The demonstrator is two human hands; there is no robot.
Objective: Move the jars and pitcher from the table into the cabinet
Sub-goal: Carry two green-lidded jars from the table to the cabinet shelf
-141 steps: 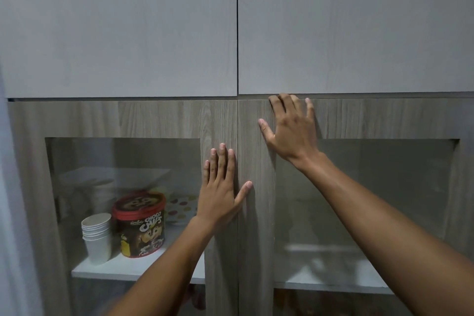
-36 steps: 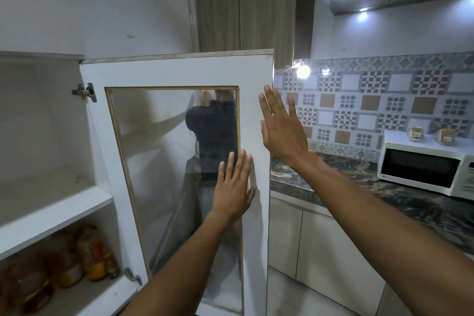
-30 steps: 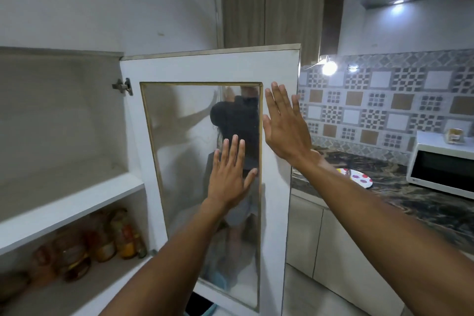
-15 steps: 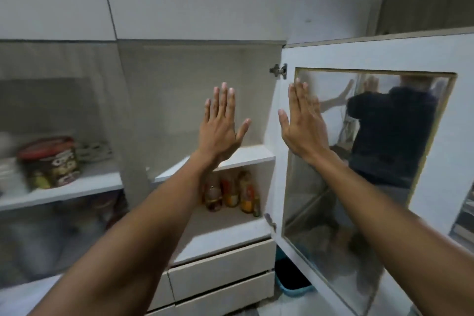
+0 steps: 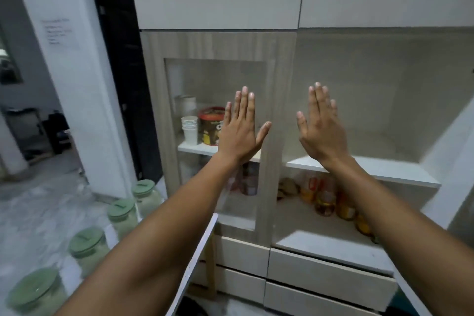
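Here, four green-lidded jars wait on the white bench while both empty hands hover before the open cabinet.

The jars (image 5: 120, 215) stand in a row along the bench (image 5: 197, 254) at lower left, just beside the cabinet (image 5: 359, 100); no pitcher can be made out. The left hand (image 5: 241, 128) and right hand (image 5: 320, 126) are raised flat, fingers (image 5: 245, 100) straight and spread, gripping nothing. Behind the shut glass door (image 5: 215, 136) sit stacked paper cups (image 5: 190, 129) and a red-lidded tin (image 5: 211, 126), its label too blurred to read. The right bay has a bare white shelf (image 5: 384, 169) above bottles (image 5: 325, 200). A wall sheet (image 5: 57, 31) carries unreadable writing beside a dark doorway (image 5: 115, 59).
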